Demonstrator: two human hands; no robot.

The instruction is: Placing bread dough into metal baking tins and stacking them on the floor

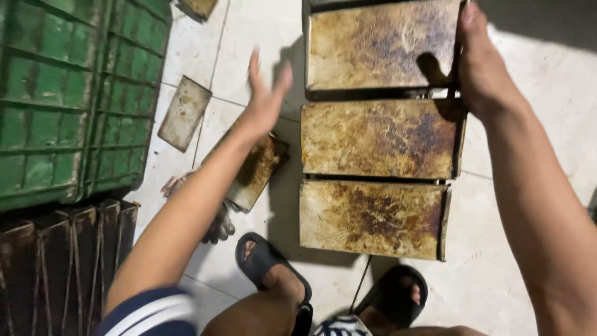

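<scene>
Left of the hands, a green slatted plastic crate point(74, 93) stands by loose rusty lids point(184, 113). Left hand point(264, 99) hovers spread, empty. Right hand point(479, 65) grips the strapped set of three tarnished rectangular metal tins point(373, 149), apparently mid-handling; further lids lie unplaced.

The floor point(528, 112) is pale tile with thin grout lines, scuffed and stained. Strong light falls from above, casting hard shadows, while the top right corner lies in shade. A green plastic crate point(74, 93) stands at the left, and below it dark, rusty metal moulds point(62, 261), perhaps stacked.
</scene>
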